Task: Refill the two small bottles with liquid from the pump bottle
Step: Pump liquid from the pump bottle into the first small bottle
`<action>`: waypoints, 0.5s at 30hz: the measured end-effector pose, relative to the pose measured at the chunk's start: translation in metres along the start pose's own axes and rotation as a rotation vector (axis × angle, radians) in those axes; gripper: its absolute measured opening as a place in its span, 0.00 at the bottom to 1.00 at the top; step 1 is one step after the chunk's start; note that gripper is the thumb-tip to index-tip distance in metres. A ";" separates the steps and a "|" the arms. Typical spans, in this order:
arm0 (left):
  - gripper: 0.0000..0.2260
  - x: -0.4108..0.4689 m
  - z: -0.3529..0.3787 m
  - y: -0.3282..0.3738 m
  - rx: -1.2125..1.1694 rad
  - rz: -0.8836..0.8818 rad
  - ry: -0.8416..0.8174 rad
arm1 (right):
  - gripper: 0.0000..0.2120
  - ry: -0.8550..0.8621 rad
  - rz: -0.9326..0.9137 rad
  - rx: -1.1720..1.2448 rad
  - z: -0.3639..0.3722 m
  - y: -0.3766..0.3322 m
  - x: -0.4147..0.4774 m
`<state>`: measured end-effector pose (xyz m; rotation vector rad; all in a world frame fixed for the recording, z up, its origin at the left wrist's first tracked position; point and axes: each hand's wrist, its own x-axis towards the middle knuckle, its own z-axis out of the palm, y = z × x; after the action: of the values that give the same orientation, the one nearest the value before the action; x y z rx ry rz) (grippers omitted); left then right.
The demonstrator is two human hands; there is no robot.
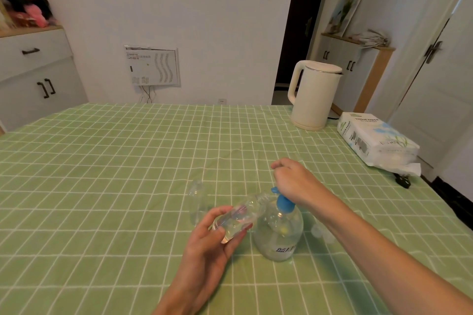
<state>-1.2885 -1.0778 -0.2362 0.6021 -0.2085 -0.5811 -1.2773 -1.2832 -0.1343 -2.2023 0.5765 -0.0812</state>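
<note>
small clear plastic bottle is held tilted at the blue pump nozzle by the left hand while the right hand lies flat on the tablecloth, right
No: the head view shows the right hand on the blue pump head of the large clear bottle, not lying flat. The left hand holds the small clear plastic bottle tilted at the nozzle.

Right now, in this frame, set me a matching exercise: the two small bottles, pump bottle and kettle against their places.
1 tilted small bottle
2 upright small bottle
3 pump bottle
4 kettle

a far right of the table
b under the right hand
c gripped by the left hand
d standing free beyond the left hand

Pairs: 1-c, 2-d, 3-b, 4-a
</note>
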 end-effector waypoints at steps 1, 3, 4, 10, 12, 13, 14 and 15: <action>0.29 0.000 0.000 0.000 0.002 0.000 0.002 | 0.14 0.006 0.004 -0.002 0.001 0.001 0.000; 0.32 -0.001 0.001 0.000 0.005 0.002 0.009 | 0.14 0.020 0.003 -0.023 0.005 0.003 -0.001; 0.31 0.000 0.001 0.001 0.004 0.001 0.014 | 0.14 0.023 0.000 -0.032 0.007 0.004 -0.001; 0.25 -0.001 0.001 0.000 -0.014 0.004 0.014 | 0.14 0.012 -0.002 -0.037 0.008 0.005 -0.001; 0.24 -0.001 0.002 0.001 -0.015 0.011 -0.012 | 0.13 0.014 0.004 -0.020 0.006 0.003 0.000; 0.24 -0.001 0.002 0.001 -0.017 0.012 -0.022 | 0.13 0.017 0.008 -0.010 0.004 0.002 0.000; 0.24 -0.001 0.002 0.001 -0.018 0.013 -0.027 | 0.13 0.018 0.010 -0.006 0.002 0.001 0.000; 0.24 0.000 0.001 0.000 -0.016 0.014 -0.027 | 0.13 0.016 0.008 -0.012 0.001 0.000 0.000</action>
<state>-1.2892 -1.0778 -0.2349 0.5774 -0.2334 -0.5768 -1.2772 -1.2827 -0.1353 -2.2126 0.5955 -0.0914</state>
